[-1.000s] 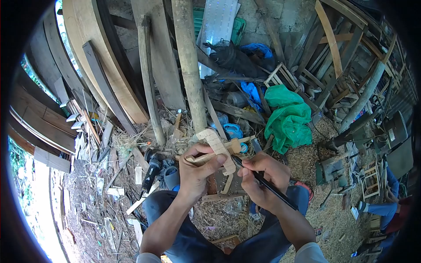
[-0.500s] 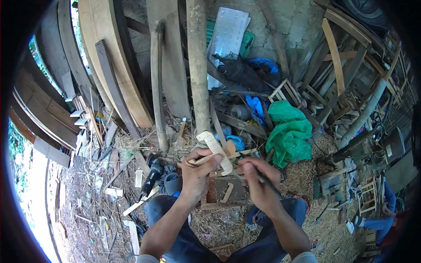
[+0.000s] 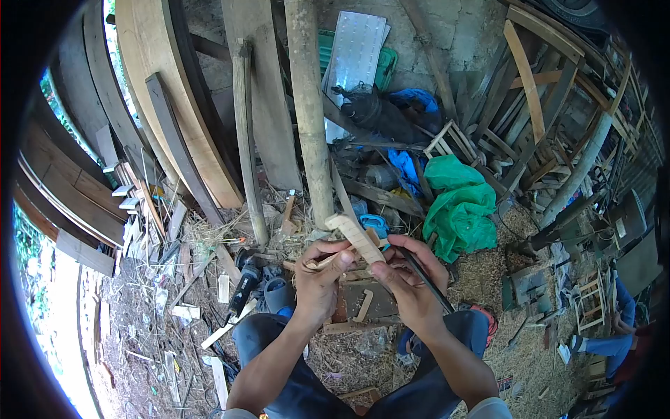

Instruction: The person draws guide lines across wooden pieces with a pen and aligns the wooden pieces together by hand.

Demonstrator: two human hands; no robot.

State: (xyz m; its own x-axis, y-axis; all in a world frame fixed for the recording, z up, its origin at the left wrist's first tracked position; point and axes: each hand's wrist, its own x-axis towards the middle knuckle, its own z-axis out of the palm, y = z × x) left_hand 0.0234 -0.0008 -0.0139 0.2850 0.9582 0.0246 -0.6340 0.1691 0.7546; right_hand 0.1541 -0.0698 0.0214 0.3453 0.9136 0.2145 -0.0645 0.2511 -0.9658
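Note:
A pale carved piece of wood [image 3: 359, 239] is held up between my hands, tilted with its hooked end at the upper left. My left hand [image 3: 315, 279] is closed beside it on a small strip of wood [image 3: 323, 262]. My right hand [image 3: 413, 293] pinches the lower end of the carved piece with the thumb on top. A slim dark tool [image 3: 427, 276], kind unclear, lies along the same hand, its tip hidden. Below the hands, a small curved wooden piece [image 3: 363, 306] rests on a low wooden work surface [image 3: 342, 327].
At the left lies a power tool like an angle grinder [image 3: 244, 288]. Planks [image 3: 174, 119] and a pole [image 3: 308, 105] stand ahead. A green plastic bag [image 3: 457, 209] sits at the right, near piled scrap wood. Another person's leg [image 3: 607, 347] shows at far right.
My right hand has moved up and left and now grips the lower end of the carved piece. The piece has turned and shows a different side. The view has shifted slightly.

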